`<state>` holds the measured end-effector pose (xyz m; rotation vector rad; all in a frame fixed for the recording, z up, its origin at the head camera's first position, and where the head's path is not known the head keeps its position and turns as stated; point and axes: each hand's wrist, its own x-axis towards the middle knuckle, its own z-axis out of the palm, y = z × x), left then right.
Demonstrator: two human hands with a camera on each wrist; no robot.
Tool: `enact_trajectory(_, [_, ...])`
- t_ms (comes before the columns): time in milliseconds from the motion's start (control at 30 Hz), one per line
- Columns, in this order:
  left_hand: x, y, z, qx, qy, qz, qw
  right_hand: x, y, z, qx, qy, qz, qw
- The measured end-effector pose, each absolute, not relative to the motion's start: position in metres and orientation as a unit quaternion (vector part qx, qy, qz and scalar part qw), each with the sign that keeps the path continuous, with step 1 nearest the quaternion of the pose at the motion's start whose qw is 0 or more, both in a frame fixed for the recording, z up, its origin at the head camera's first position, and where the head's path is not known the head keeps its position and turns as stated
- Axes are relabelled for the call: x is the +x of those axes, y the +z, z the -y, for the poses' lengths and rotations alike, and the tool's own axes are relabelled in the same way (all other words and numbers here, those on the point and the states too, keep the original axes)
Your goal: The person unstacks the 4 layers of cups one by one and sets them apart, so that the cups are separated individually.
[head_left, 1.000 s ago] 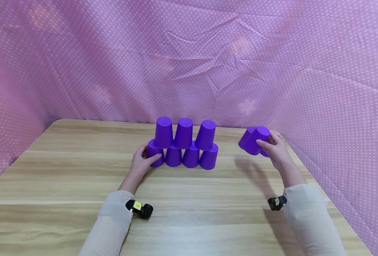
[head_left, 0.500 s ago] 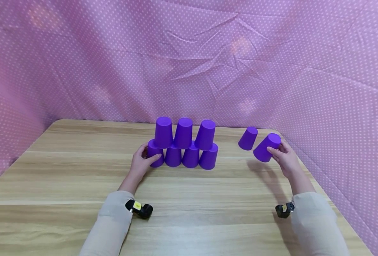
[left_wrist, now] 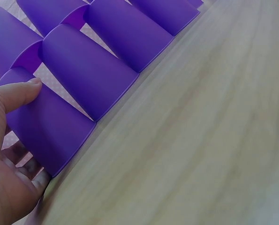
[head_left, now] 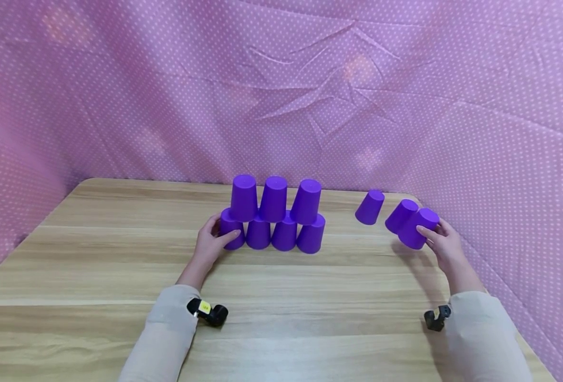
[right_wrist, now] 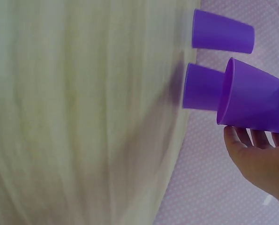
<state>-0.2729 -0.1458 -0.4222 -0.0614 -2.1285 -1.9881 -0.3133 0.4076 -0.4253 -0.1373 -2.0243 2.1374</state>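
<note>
Several upside-down purple cups form two rows in the head view: a lower row point(head_left: 283, 236) with three cups point(head_left: 275, 199) on top. My left hand point(head_left: 208, 245) holds the leftmost lower cup point(left_wrist: 55, 126), thumb across its near side and fingers behind it. Off to the right, my right hand point(head_left: 446, 245) grips a purple cup point(right_wrist: 256, 98) raised above the table, its mouth facing down. Just behind that cup stands another purple cup point(head_left: 399, 216), partly hidden by it in the right wrist view. Further left is a third single cup point(head_left: 369, 207).
The wooden table point(head_left: 281, 302) extends under both arms. A pink dotted cloth point(head_left: 281, 106) hangs behind it and along both sides. Each wrist carries a small black camera, such as the left camera point(head_left: 210, 313).
My right hand has moved right and toward me with its cup, away from the single cup on the left and in front of the other one. The left hand and the stacked cups stay put.
</note>
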Motion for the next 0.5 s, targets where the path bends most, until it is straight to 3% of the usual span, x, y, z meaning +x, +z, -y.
enact_trajectory(267, [-0.271, -0.423, 0.145, -0.021, -0.671, 0.731, 0.119, -0.322, -0.437, -0.430, -0.100, 0.723, 0.673, 0.117])
enact_trajectory(500, [-0.271, -0.423, 0.144, -0.022, -0.668, 0.733, 0.122, -0.316, -0.425, -0.436, -0.162, 0.705, 0.679, 0.123])
